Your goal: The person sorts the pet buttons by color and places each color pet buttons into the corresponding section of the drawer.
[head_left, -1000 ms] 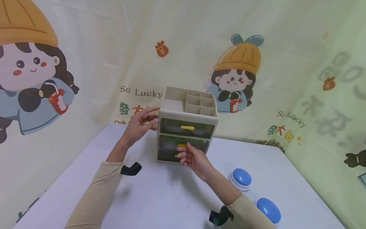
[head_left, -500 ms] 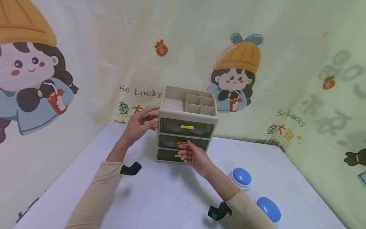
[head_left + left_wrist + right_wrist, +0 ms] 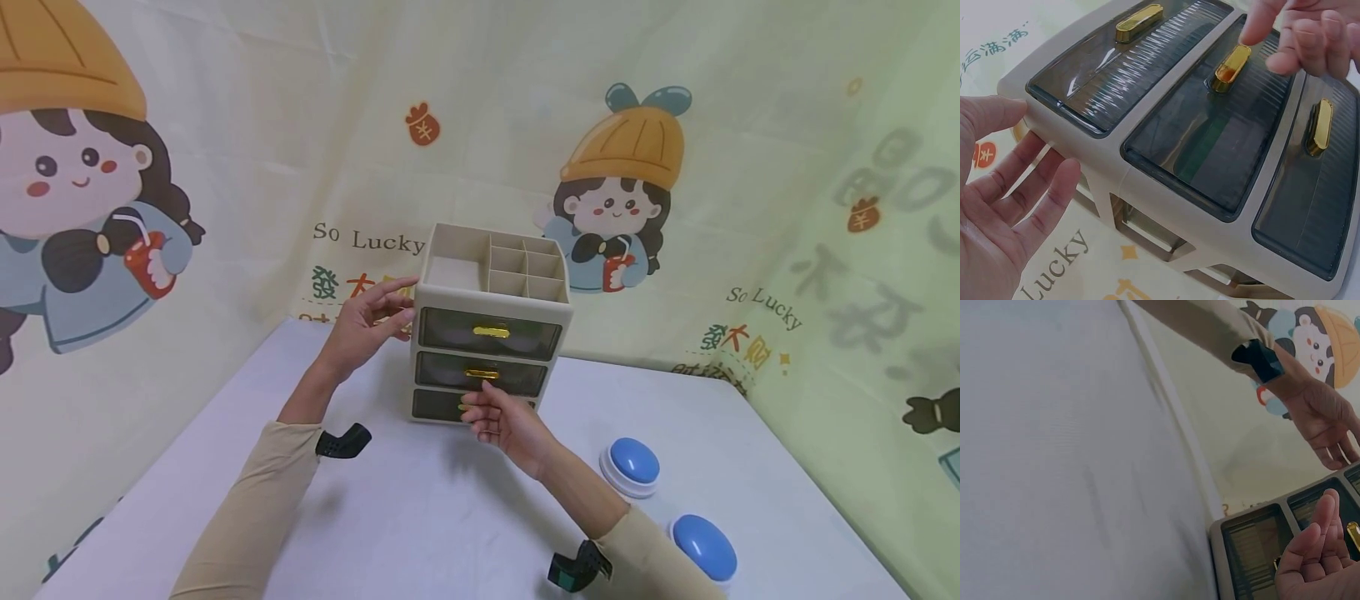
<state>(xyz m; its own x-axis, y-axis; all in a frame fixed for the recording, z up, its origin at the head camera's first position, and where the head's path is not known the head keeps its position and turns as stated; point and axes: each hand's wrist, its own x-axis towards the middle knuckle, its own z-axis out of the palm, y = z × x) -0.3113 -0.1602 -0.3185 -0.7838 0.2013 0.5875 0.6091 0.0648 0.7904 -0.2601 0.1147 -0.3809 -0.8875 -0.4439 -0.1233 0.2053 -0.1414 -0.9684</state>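
A cream desktop drawer organizer (image 3: 495, 302) stands on the table, with three smoky see-through drawers and gold handles. All three drawers are in. My left hand (image 3: 360, 333) touches the organizer's left side, its thumb near the front edge in the left wrist view. In front of the bottom drawer (image 3: 437, 405) is my right hand (image 3: 517, 429), fingers loosely bent and gripping nothing. It partly covers that drawer and its handle. Above it shows the gold handle (image 3: 482, 374) of the middle drawer. A green patch (image 3: 1200, 150) shows through the middle drawer's front.
Two blue dome push buttons (image 3: 634, 463) on white bases sit on the table right of the organizer, the nearer one beside the right sleeve. Open compartments (image 3: 517, 262) top the organizer. A printed cloth (image 3: 487, 108) hangs behind the white table (image 3: 397, 517).
The middle drawer, pulled out one second ago, went in under my right hand. That hand then came away and dropped lower, to the bottom drawer's level. My left hand stayed in place.
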